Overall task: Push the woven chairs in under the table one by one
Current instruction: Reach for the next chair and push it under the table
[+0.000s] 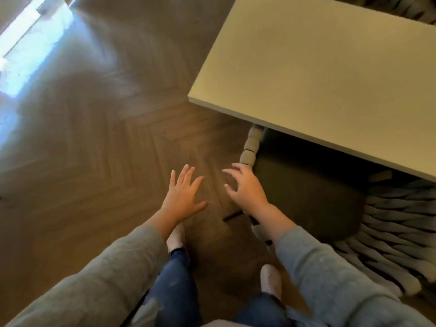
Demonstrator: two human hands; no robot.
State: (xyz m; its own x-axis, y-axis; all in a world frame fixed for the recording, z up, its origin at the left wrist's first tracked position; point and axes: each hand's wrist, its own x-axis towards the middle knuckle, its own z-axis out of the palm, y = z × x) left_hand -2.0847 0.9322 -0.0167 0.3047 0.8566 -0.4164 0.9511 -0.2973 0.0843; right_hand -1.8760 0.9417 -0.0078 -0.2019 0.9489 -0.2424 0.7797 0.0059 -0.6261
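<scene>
- Woven chair (387, 234): stands at the near long edge of the surface (330, 67), to the person's right. Its dark seat cushion (311, 194) lies partly beneath the edge; the thick woven back and side remain outside it. Judged only partway in.
- A woven arm or rail of the chair (250, 147) rises just under the corner of the surface, close to the right hand.
- Second woven chair (387, 8): a sliver shows at the far side of the surface; its position cannot be judged.
- Right hand (245, 187): fingers spread and curled, holding nothing, hovering just beside the chair's near rail. Contact cannot be confirmed; the frame is blurred.
- Left hand (185, 192): flat, fingers apart, empty, over bare floor (94, 138), well clear of the chair.
- Feet in light slippers stand close to the chair's dark leg (232, 215).
- Risk: a push with one hand on the near rail alone would likely swing the chair rather than send it straight, fouling a table leg hidden below.
- Risk: the woven rail sits high near the surface's underside; it may catch on the edge.
- Risk: legs dragged over the herringbone floor may scuff it, and a foot near the leg could be struck.
</scene>
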